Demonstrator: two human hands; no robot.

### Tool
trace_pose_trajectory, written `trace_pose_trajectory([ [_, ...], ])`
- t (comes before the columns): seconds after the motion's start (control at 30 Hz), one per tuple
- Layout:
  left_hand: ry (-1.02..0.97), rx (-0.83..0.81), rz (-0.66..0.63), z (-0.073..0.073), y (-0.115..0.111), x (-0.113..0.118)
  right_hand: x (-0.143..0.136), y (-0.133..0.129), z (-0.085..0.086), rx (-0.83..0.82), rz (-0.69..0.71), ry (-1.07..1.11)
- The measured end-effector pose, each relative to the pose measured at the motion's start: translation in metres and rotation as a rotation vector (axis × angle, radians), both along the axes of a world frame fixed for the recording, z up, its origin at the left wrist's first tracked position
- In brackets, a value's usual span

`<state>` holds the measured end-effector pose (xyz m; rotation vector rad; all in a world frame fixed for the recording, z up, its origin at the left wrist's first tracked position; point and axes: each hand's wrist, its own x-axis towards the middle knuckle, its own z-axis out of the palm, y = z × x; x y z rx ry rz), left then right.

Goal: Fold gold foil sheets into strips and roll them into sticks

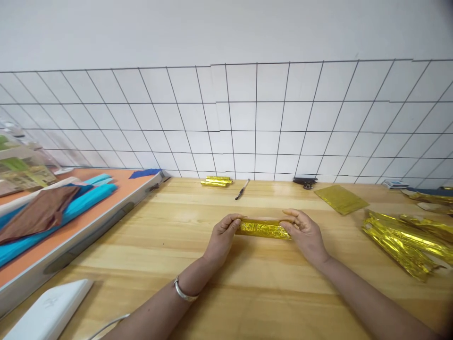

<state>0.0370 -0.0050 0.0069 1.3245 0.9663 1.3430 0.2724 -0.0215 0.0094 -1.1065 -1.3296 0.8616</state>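
Note:
A strip of shiny gold foil (264, 229) is stretched flat between my two hands, above the wooden table (170, 226). My left hand (226, 233) pinches its left end between thumb and fingers. At the right end, my right hand (304, 232) holds it with the thumb in front and the fingers behind the top edge. Two narrow gold rolls (216, 181) lie by the wall. A gold square sheet (340, 199) rests flat to the right, behind a pile of crumpled gold foil (403, 241).
A pen (242, 189) and a black clip-like object (305, 182) lie near the gridded wall. On the left, an orange-topped surface (122, 189) bears brown cloth (38, 210) and blue material (88, 200). A white device (49, 309) sits at the front left, near a cable.

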Motion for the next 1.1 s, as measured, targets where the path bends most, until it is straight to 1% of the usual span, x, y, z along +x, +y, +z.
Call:
trace_pose_trajectory([
  [0.13, -0.018, -0.007, -0.020, -0.002, 0.001, 0.000, -0.001, -0.003, 0.002, 0.039, -0.045, -0.078],
  [0.27, -0.034, -0.033, 0.005, -0.001, 0.000, 0.000, 0.000, -0.003, 0.001, 0.054, -0.061, -0.117],
  [0.33, -0.042, -0.045, -0.004, -0.001, -0.001, 0.000, 0.000, -0.002, -0.001, 0.057, -0.073, -0.137],
  [0.4, -0.037, -0.063, -0.032, -0.002, -0.001, 0.000, 0.001, -0.001, -0.002, 0.047, -0.068, -0.137],
  [0.47, 0.008, -0.089, -0.049, -0.005, 0.002, -0.001, 0.001, 0.002, -0.005, 0.016, -0.042, -0.134],
  [0.5, 0.059, -0.102, -0.046, -0.007, 0.005, -0.001, 0.002, 0.004, -0.007, -0.001, -0.031, -0.150],
  [0.57, 0.230, -0.096, -0.023, -0.011, 0.011, 0.000, 0.005, 0.010, -0.013, -0.033, -0.045, -0.283],
  [0.67, 0.643, 0.036, 0.039, -0.016, 0.021, 0.002, 0.012, 0.020, -0.023, -0.067, -0.095, -0.550],
  [0.73, 0.966, 0.127, 0.077, -0.018, 0.024, 0.005, 0.015, 0.026, -0.028, -0.074, -0.106, -0.647],
  [0.8, 1.173, 0.173, 0.103, -0.019, 0.025, 0.009, 0.017, 0.029, -0.030, -0.062, -0.110, -0.716],
  [0.83, 1.221, 0.188, 0.111, -0.019, 0.025, 0.010, 0.017, 0.029, -0.030, -0.051, -0.114, -0.756],
  [0.97, 1.270, 0.268, 0.139, -0.013, 0.022, 0.013, 0.015, 0.030, -0.029, -0.008, -0.121, -0.887],
  [1.03, 1.305, 0.400, 0.122, -0.009, 0.021, 0.013, 0.014, 0.030, -0.029, 0.003, -0.118, -0.933],
  [1.1, 1.312, 0.587, 0.027, -0.007, 0.018, 0.013, 0.013, 0.030, -0.031, 0.010, -0.114, -0.969],
])
